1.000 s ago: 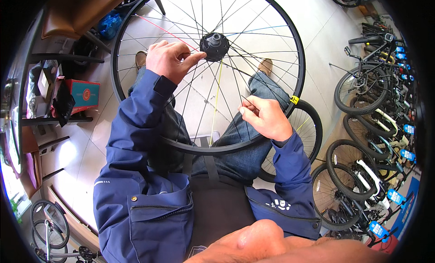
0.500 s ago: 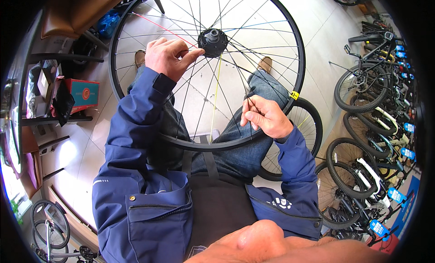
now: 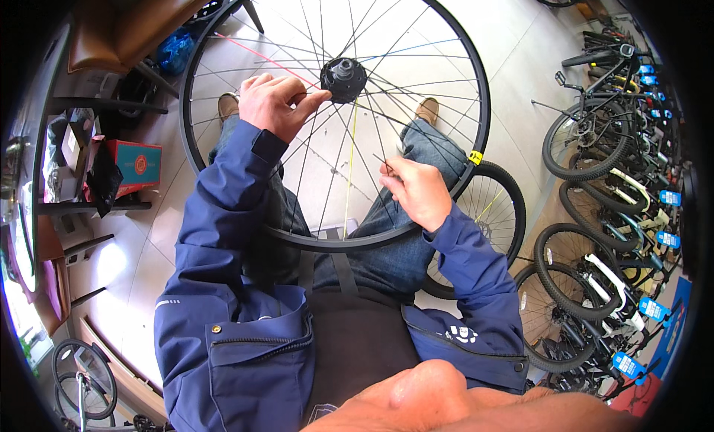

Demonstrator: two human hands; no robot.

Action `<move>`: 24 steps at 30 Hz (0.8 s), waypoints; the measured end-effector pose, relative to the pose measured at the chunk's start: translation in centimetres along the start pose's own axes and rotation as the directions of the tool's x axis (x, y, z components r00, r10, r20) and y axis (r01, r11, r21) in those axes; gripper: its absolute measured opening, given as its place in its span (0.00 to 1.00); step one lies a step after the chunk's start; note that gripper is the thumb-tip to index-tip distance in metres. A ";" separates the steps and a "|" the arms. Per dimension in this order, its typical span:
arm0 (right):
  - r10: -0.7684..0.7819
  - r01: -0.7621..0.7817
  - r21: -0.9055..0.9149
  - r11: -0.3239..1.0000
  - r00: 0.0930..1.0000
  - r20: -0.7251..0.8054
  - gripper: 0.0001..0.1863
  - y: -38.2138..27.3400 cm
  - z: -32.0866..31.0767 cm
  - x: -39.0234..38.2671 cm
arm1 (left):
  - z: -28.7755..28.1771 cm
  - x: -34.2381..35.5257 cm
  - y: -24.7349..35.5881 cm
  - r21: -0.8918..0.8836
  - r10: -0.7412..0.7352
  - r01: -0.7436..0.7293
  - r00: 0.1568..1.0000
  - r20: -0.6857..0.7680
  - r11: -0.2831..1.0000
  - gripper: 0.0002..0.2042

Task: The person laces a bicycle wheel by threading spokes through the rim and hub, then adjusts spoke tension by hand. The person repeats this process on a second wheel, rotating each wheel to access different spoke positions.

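A black bicycle wheel rim (image 3: 195, 159) with thin spokes stands upright on my lap, its black hub (image 3: 343, 79) near the top centre. My left hand (image 3: 275, 105) reaches through the spokes and pinches a spoke right beside the hub. My right hand (image 3: 413, 191) is lower right inside the rim, fingers pinched on a thin loose spoke (image 3: 384, 164). One spoke is yellow (image 3: 349, 164), one pink (image 3: 256, 55) and one blue (image 3: 424, 47). A yellow sticker (image 3: 475, 158) sits on the rim's right side.
A second wheel with a tyre (image 3: 497, 209) leans behind my right knee. A row of parked bicycles (image 3: 610, 179) fills the right side. A teal and red box (image 3: 137, 164) lies on the floor at left, near a brown chair (image 3: 126, 27) and a blue bag (image 3: 175, 49).
My right hand has shifted left and slightly down along the spokes, still pinching the thin spoke. The left hand has stayed at the hub. The view has drifted slightly.
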State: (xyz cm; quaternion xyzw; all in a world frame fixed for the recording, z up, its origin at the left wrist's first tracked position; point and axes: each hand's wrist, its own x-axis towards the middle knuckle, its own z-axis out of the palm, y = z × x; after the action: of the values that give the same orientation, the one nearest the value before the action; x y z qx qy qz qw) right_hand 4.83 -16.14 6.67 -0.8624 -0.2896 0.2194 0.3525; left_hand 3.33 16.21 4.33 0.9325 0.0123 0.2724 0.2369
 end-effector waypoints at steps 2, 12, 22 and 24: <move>-0.223 0.184 -0.211 0.960 0.958 -0.179 0.13 -0.4 0.0 0.1 | -0.1 0.1 0.1 0.027 0.003 -0.003 1.000 0.004 1.000 0.23; -0.226 -0.015 -0.442 0.897 0.843 -0.488 0.11 0.1 -3.8 0.2 | -0.9 0.1 0.3 0.044 -0.035 0.034 0.999 0.032 0.998 0.22; -0.068 0.072 0.016 0.997 0.986 -0.153 0.06 -1.4 -4.0 -1.5 | -0.9 0.1 0.3 0.038 -0.069 0.067 0.996 0.051 0.997 0.23; 0.010 0.002 0.177 0.984 0.998 -0.070 0.06 -1.3 -2.7 -1.4 | -0.8 0.1 0.2 0.031 -0.070 0.069 0.996 0.055 0.997 0.23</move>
State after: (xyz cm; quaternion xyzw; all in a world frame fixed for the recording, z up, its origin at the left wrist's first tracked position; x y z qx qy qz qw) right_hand 4.91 -17.62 9.66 -0.8353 -0.2547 0.2146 0.4374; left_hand 3.00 16.38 5.14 0.9421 0.0421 0.2377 0.2328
